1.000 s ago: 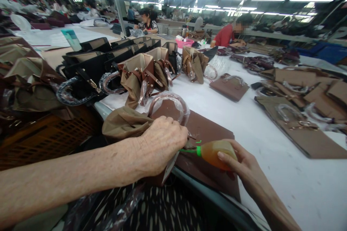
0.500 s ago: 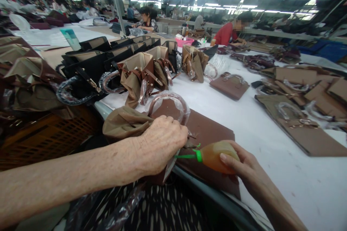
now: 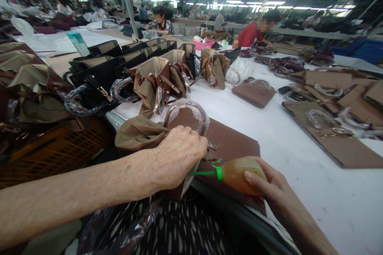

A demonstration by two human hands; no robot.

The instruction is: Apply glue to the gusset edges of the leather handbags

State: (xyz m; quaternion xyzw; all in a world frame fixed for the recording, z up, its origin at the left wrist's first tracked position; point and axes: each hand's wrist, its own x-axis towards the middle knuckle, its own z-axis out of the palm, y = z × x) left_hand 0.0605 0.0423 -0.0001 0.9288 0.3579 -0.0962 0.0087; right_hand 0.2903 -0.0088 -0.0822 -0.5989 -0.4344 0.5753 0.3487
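Note:
My right hand (image 3: pixel 271 181) is wrapped round a squeeze bottle (image 3: pixel 239 172) of amber liquid, held on its side. The bottle's thin green nozzle (image 3: pixel 205 173) points left, its tip at the edge of a brown handbag (image 3: pixel 233 139) below my left hand (image 3: pixel 184 153). That hand is closed on the handbag's edge, its fingertips hidden behind the knuckles. Beyond it stands a plastic-wrapped handle (image 3: pixel 206 119), and olive lining cloth (image 3: pixel 139 133) bulges out at the left. The handbag lies across the table's near edge, partly over my lap.
Black handbags (image 3: pixel 92 71) and brown handbags (image 3: pixel 155 73) stand in rows at the left, above an orange crate (image 3: pixel 56 151). Flat bag pieces (image 3: pixel 335 139) lie on the white table (image 3: pixel 314 203) at the right. A person in red (image 3: pixel 251 34) bends over the far side.
The nozzle tip has shifted slightly left along the handbag's edge. Both hands keep their hold, and the view has moved a little.

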